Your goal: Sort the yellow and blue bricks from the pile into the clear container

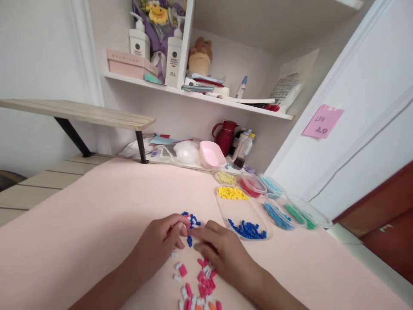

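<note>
My left hand (163, 236) has its thumb and fingers pinched together at a cluster of small blue, white and pink building bricks (193, 220). Part of that cluster is hidden behind the fingertips. My right hand (222, 245) reaches in from the other side, index finger stretched out and its tip close to the left fingertips, thumb apart below. Between the hands, a blue brick piece (189, 241) lies on the pink tabletop (129, 206). Loose pink and white bricks (206, 280) are scattered below my right hand, with a few orange ones nearest me.
A clear tray (238, 211) holds yellow bricks (232, 193) and blue bricks (248, 229). Several clear tubs with red, blue and green pieces stand to its right. Behind are a pink bowl (212, 155), a red jug (226, 137) and a wooden riser (80, 114).
</note>
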`<state>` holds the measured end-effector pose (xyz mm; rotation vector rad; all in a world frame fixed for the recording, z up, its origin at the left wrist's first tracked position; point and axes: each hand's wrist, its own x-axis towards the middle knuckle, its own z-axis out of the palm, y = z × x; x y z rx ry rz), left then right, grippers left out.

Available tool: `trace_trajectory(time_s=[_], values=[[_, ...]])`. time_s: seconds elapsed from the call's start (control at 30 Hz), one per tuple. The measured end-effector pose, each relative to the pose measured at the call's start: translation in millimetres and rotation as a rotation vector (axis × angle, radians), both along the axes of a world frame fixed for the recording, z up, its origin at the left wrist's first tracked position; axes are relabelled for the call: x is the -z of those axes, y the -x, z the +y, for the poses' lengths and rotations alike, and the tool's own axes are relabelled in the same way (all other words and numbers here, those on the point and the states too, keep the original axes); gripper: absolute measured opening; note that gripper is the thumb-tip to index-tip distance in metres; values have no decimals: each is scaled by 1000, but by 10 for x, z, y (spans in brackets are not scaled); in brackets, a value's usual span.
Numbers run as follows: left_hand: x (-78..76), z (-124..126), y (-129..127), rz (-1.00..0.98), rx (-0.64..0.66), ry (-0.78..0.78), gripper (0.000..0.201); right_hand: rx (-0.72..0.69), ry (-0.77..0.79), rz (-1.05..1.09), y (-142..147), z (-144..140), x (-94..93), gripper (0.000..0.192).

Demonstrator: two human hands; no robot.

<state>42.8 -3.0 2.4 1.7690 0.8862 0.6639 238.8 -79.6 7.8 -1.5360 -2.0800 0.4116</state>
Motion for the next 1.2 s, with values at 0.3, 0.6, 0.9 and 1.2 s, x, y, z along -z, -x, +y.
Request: trace_trajectory(time_s=[0.3, 0.6, 0.9, 1.2], values=[[-21, 37, 24, 0, -185, -56, 30, -34, 24, 102, -17, -8, 30, 31], [1, 70, 27, 34, -186, -82, 33, -14, 33, 119, -9, 5, 30, 26], [23, 103, 77, 25, -229, -92, 35, 233, -78, 105, -482, -39, -299, 12], [40, 119, 56, 31, -228, -108, 34, 203, -165, 156, -442, -46, -272, 13]])
